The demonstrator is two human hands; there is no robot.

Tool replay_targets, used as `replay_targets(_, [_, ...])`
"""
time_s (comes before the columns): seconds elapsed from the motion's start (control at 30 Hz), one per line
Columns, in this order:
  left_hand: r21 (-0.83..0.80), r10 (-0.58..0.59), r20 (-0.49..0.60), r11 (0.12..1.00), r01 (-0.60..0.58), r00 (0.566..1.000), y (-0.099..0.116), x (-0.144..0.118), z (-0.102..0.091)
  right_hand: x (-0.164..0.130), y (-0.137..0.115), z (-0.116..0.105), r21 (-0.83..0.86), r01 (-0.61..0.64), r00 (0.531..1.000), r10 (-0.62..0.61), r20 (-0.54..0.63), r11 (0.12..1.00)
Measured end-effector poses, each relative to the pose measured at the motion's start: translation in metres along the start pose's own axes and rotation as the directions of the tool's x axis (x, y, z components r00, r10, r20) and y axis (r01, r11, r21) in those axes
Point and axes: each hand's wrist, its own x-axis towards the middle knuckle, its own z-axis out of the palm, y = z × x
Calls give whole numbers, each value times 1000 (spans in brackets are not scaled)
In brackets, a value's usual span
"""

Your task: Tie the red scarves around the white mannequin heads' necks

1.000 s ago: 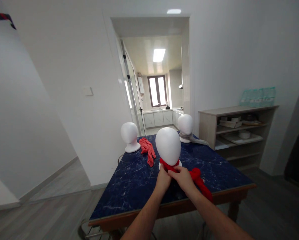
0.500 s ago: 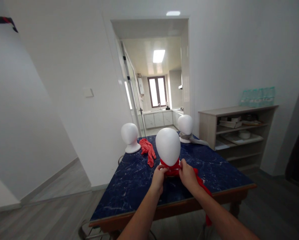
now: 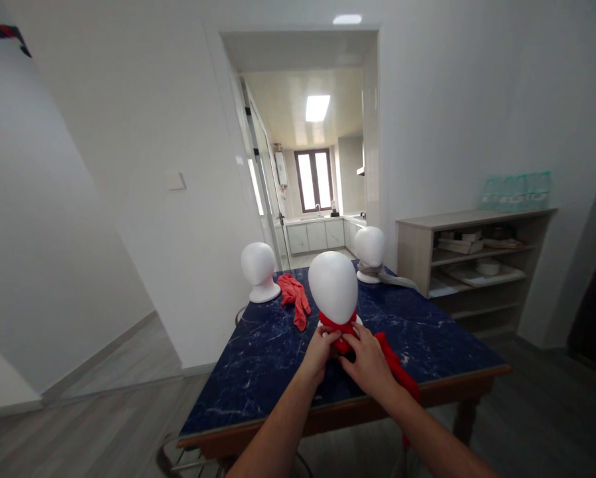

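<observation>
A white mannequin head (image 3: 333, 287) stands near the front of the dark blue marble table (image 3: 258, 372). A red scarf (image 3: 342, 328) is wrapped around its neck, and its loose end trails to the right over the table edge. My left hand (image 3: 320, 348) grips the scarf at the neck's left front. My right hand (image 3: 370, 362) holds the scarf just below the neck, fingers closed on the cloth.
Two more white mannequin heads stand at the back: the left mannequin head (image 3: 258, 271) is bare, the right mannequin head (image 3: 370, 252) wears a grey scarf. A crumpled orange-red scarf (image 3: 296, 300) lies between them. A wooden shelf unit (image 3: 472, 262) stands to the right; a doorway opens behind.
Both hands stayed at the mannequin's neck, working the red scarf. They drew apart half a second ago and have come together again, the right hand lower and closer to me.
</observation>
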Motion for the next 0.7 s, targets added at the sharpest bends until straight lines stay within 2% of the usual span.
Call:
replay_targets(0.1, [-25,-32,15,999,32,999,-1,1,0,-1,1,3,56,-32,999,32,-1,998])
replay_targets(0.2, [-1,-44,-25,999,44,999,-5,4,-1,-2,5,5,196,-48,999,46,18,979])
replay_targets(0.33, [62,3,-97,998,3,995,-7,8,1,-5,12,2,446,-140,989,102,107,884])
replay_targets(0.4, [101,10,-141,995,4,990,-6,8,3,-6,17,-4,570,-173,983,101,155,803])
replay_targets(0.47, [127,12,-163,992,9,986,-3,5,6,-7,21,-13,642,-171,984,98,148,747])
replay_targets(0.6, [135,29,-153,991,-8,988,2,-4,12,-12,22,-33,663,-137,988,149,39,736])
replay_targets(0.7, [139,39,-138,990,-20,990,3,-10,14,-18,20,-42,724,-206,975,202,93,658])
